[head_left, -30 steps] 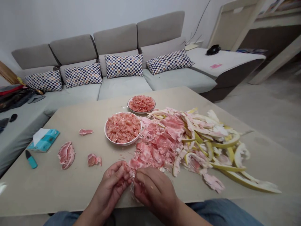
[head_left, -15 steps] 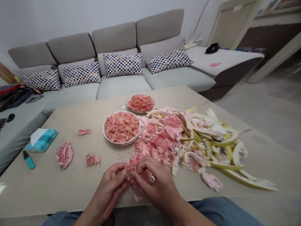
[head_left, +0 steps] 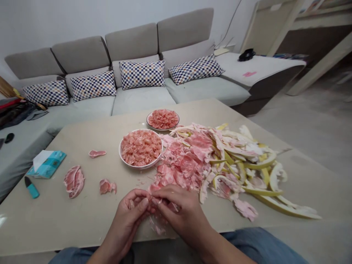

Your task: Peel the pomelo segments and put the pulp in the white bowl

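My left hand (head_left: 133,212) is closed, thumb and fingers pinching a small piece of pink pomelo flesh (head_left: 150,200) over the front of the table. My right hand (head_left: 178,207) meets it there, thumb and forefinger pinched at the same piece, which the fingers mostly cover. Just beyond them spreads a heap of pink pomelo membranes (head_left: 183,167). A white bowl (head_left: 143,167) full of peeled pomelo pulp (head_left: 141,146) stands behind my hands. Left of my hands lie a small pomelo piece (head_left: 106,186) and a bigger pomelo chunk (head_left: 74,181); a thin piece (head_left: 97,153) lies farther back.
Behind the bowl is a dark-rimmed plate (head_left: 162,120) heaped with pulp. Yellow-green pomelo rinds (head_left: 264,163) pile up on the right. A tissue pack (head_left: 49,167) and a turquoise-handled knife (head_left: 32,187) lie at the left. A grey sofa (head_left: 143,101) stands beyond the table (head_left: 82,216).
My right hand's fingers have shifted slightly and lie flatter, still beside the left hand. The whole view has moved a little. The bowl, plate and peel stay in place.
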`<state>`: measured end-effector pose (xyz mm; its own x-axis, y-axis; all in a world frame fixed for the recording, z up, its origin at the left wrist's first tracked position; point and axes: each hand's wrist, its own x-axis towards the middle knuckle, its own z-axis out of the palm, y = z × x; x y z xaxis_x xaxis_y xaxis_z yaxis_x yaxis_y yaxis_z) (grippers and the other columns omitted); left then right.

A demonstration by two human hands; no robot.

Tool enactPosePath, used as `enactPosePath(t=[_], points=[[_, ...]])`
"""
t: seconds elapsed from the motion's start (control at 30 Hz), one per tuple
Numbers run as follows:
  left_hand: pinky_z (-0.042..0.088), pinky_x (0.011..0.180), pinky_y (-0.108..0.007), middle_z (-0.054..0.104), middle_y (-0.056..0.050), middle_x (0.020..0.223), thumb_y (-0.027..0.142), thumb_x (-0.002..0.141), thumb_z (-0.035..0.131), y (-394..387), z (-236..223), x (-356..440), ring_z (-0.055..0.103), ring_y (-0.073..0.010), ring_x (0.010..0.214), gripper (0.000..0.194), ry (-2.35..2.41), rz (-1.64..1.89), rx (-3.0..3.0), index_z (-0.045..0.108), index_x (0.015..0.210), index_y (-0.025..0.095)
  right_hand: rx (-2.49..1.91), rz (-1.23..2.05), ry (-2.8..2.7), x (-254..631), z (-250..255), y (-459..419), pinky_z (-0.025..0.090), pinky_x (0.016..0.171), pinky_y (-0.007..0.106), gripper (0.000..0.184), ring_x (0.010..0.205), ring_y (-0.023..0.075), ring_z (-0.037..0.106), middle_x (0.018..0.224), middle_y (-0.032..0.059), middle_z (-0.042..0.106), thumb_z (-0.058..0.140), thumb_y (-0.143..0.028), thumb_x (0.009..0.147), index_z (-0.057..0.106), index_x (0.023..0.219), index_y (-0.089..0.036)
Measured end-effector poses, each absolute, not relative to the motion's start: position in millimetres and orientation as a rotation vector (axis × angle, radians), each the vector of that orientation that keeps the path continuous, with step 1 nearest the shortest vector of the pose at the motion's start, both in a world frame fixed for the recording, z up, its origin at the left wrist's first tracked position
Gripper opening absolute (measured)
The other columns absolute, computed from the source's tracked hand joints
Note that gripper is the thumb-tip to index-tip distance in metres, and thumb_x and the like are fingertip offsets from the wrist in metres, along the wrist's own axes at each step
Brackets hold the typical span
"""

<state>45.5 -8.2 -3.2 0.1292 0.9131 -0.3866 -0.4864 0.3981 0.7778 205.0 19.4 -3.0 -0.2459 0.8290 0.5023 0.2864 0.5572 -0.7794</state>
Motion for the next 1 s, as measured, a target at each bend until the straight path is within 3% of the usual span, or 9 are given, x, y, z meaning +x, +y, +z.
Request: enactPosePath(t=[0.3,0.63,0.73,0.87,1.0], points=[[0.047,0.069,-0.024,0.071,-0.004,0.073,0.029,0.069,0.077,-7,-11,42,0.062,-0.0165,0.071,0.018,1.248,1.074,0.889,0.071,0.078,0.015,-1.003,0.661,-1.929,206,-10,17,0.048,0.056,0.025,0.013,0.061,0.0160,0.062,0.067,0.0046,0.068,0.060,-0.013,0.078,0.071,0.081,-0.017],[0.046,0.069,-0.022,0.072,-0.004,0.075,0.028,0.069,0.078,-7,-11,43,0.061,-0.0154,0.072,0.016,1.224,1.038,0.885,0.072,0.078,0.015,-1.100,0.691,-1.844,200,-8,14,0.034,0.048,0.021,0.014,0.048,0.0107,0.047,0.051,-0.0014,0.054,0.055,-0.009,0.068,0.061,0.058,-0.017],[0.046,0.067,-0.021,0.070,-0.003,0.071,0.027,0.070,0.077,-8,-11,44,0.060,-0.0129,0.068,0.016,1.163,1.048,0.816,0.071,0.078,0.014,-1.183,0.923,-1.706,197,-5,13,0.033,0.047,0.021,0.012,0.047,0.0102,0.046,0.051,-0.0016,0.054,0.056,-0.012,0.066,0.061,0.057,-0.017],[0.046,0.066,-0.021,0.067,-0.003,0.068,0.026,0.074,0.074,-11,-7,45,0.058,-0.0109,0.064,0.015,1.034,1.051,0.698,0.070,0.081,0.012,-1.263,1.463,-1.409,196,1,14,0.037,0.047,0.020,0.008,0.048,0.0104,0.050,0.054,-0.0006,0.059,0.057,-0.020,0.066,0.062,0.062,-0.016],[0.050,0.071,-0.024,0.066,-0.004,0.072,0.023,0.075,0.074,-11,-4,44,0.060,-0.0112,0.066,0.016,0.983,1.038,0.581,0.068,0.083,0.010,-1.213,1.686,-1.219,196,4,17,0.041,0.049,0.020,0.007,0.050,0.0102,0.053,0.055,-0.0013,0.061,0.058,-0.021,0.064,0.062,0.064,-0.016]])
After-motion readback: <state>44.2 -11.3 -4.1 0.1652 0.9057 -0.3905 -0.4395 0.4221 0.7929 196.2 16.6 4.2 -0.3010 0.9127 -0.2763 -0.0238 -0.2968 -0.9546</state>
